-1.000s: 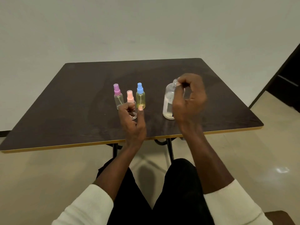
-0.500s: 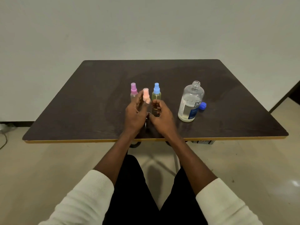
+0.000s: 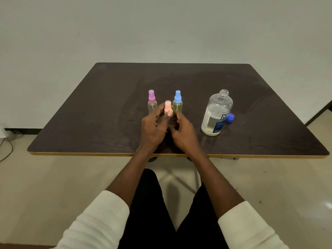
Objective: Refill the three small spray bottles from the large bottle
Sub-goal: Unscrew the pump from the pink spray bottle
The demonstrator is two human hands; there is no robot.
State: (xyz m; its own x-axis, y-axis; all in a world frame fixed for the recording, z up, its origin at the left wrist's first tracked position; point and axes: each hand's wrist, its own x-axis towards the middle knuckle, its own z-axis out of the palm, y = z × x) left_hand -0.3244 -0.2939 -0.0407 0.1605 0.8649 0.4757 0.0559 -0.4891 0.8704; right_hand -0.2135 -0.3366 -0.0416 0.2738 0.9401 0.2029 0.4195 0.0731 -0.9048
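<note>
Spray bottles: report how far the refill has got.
Done: the large bottle stands open, its blue cap beside it. In hand: the left hand and right hand hold the peach-capped bottle. Left: the pink-capped bottle and blue-capped bottle stand capped.

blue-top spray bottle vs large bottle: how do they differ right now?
The blue-top spray bottle is small and slim; the large bottle is much wider and taller. The spray bottle keeps its blue spray head on; the large bottle's neck is open, its blue cap lying beside it. Only the large bottle bears a label. Both stand upright, untouched.
</note>
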